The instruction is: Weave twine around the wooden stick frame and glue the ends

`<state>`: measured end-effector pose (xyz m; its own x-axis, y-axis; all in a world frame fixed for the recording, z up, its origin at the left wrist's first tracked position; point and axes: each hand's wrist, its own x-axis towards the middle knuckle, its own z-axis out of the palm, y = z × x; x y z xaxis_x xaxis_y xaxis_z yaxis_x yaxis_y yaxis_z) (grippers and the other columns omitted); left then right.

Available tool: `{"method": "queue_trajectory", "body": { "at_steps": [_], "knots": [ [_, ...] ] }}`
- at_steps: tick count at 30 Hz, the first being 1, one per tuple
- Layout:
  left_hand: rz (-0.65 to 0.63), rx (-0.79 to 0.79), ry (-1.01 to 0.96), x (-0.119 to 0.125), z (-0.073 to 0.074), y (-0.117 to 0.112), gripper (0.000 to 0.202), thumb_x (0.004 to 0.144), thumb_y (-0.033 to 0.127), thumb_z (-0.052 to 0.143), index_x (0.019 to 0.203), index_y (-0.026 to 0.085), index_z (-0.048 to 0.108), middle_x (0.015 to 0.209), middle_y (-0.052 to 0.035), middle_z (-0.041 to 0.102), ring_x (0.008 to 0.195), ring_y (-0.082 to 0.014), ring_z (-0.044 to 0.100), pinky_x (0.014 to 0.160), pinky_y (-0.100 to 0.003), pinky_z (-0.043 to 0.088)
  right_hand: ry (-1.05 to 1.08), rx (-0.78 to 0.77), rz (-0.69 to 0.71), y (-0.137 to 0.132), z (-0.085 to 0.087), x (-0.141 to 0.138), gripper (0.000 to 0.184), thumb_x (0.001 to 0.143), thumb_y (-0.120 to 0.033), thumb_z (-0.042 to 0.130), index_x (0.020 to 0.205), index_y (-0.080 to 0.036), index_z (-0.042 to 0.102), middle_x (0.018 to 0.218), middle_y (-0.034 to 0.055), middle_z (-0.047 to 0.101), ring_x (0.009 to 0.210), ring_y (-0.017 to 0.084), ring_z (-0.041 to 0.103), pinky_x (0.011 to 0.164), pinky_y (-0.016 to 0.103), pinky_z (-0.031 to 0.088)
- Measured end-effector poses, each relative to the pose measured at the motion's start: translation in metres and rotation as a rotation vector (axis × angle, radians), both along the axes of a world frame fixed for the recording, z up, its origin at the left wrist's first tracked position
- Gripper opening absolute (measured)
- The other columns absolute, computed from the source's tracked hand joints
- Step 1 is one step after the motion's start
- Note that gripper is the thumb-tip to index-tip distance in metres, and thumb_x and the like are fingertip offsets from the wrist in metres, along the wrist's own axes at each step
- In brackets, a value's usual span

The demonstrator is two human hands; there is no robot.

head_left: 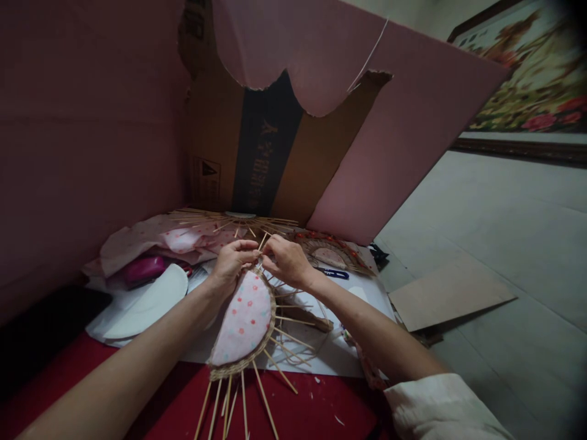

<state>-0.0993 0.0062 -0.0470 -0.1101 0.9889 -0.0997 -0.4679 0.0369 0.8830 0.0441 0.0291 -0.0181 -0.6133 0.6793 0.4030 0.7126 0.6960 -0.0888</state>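
Note:
A half-round piece [247, 318] covered in pale fabric with red dots stands tilted in front of me. Woven cord runs along its curved edge, and thin wooden sticks [259, 391] fan out from it. My left hand [235, 263] is closed at its upper end, thumb and fingers pinching the rim by a stick. Close beside it, my right hand [288, 261] is also closed, fingertips pressed together near the same stick; what lies between them is too small to make out. The two hands nearly touch.
Behind lie another stick fan [241, 215], crumpled dotted fabric [156, 241] and a woven half-round with red beads [337, 247]. A white half-disc [151, 305] sits left, a dark blue cutter [336, 274] right. Pink-covered cardboard [358, 171] rises behind; a cardboard sheet [452, 293] lies right.

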Motion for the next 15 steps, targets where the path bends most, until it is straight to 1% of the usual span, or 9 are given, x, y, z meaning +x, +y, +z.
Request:
{"method": "queue_trajectory", "body": {
  "at_steps": [7,10,15],
  "knots": [
    [0.020,0.012,0.010,-0.0005,-0.0043,0.0026,0.039,0.040,0.014,0.079,0.076,0.012,0.064,0.060,-0.0014,0.064,0.052,-0.0122,0.057,0.052,-0.023,0.040,0.081,-0.005,0.089,0.0003,-0.0016,0.0044,0.004,0.084,-0.018,0.055,0.086,-0.018,0.058,0.088,0.0035,0.063,0.080,0.015,0.058,0.069,0.023,0.041],
    [0.031,0.010,0.015,0.0001,-0.0045,0.0030,0.039,0.040,0.014,0.080,0.075,0.012,0.064,0.058,-0.0008,0.063,0.050,-0.0107,0.055,0.050,-0.022,0.037,0.097,0.011,0.069,0.0008,-0.0010,0.0063,0.007,0.086,-0.018,0.053,0.090,-0.018,0.058,0.088,0.0034,0.063,0.078,0.015,0.058,0.067,0.023,0.040],
    [0.036,0.013,0.018,0.0007,-0.0039,0.0030,0.040,0.038,0.014,0.081,0.075,0.011,0.065,0.059,-0.0013,0.063,0.051,-0.0116,0.055,0.051,-0.023,0.037,-0.009,0.047,0.036,0.0005,0.0003,0.0078,0.012,0.089,-0.022,0.051,0.090,-0.019,0.062,0.090,0.0047,0.063,0.081,0.016,0.059,0.068,0.024,0.040]
  ]
}}
